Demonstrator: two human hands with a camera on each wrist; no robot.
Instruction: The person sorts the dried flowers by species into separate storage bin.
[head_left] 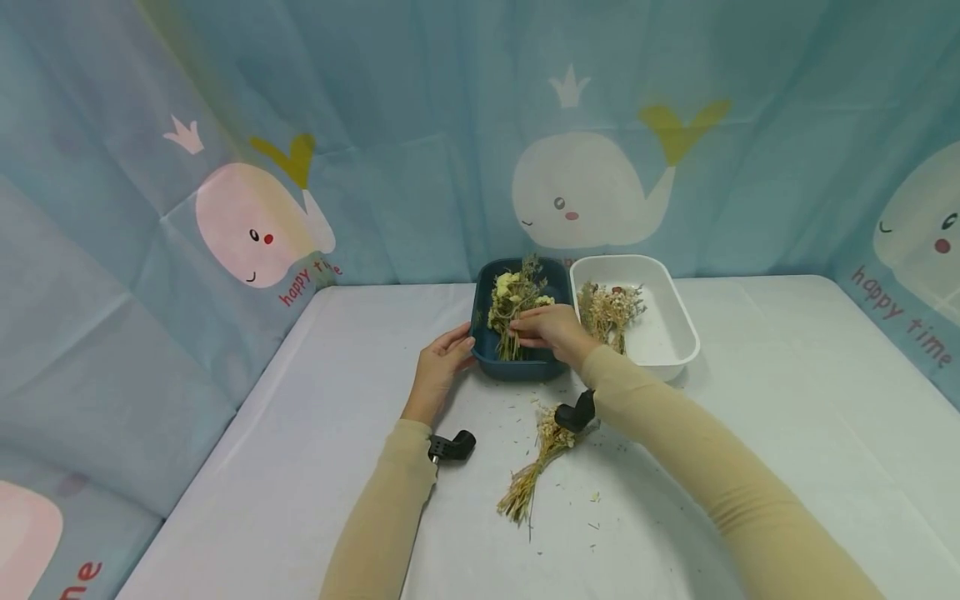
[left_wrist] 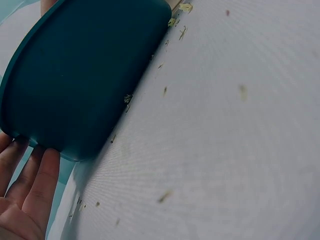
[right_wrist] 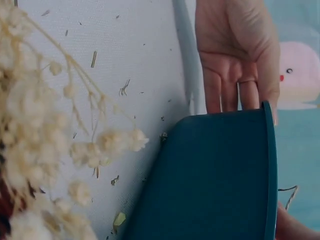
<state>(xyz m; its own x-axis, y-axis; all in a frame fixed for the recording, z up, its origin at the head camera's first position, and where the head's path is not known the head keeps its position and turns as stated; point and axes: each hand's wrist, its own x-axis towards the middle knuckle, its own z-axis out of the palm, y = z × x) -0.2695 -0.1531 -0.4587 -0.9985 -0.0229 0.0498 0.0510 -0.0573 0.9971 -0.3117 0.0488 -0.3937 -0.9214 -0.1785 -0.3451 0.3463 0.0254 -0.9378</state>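
Observation:
In the head view, a dark blue tub (head_left: 525,372) holds a bunch of yellow dried flowers (head_left: 507,287). My right hand (head_left: 555,329) reaches over the tub and pinches the bunch by its stems. Against the tub's left wall, the fairly straight fingers of my left hand (head_left: 438,367) touch the outside. The left wrist view also shows that hand (left_wrist: 30,190) at the tub's end (left_wrist: 85,80). Below my right wrist, another bunch of dried flowers (head_left: 536,471) lies on the table, its cream blossoms (right_wrist: 30,135) close to the right wrist camera.
To the right of the blue tub stands a white tub (head_left: 686,337) with dried flowers (head_left: 611,310) in its left part. Bits of stem and petal (head_left: 595,497) are scattered on the white tabletop (head_left: 375,358). A blue whale-print curtain (head_left: 420,200) hangs behind.

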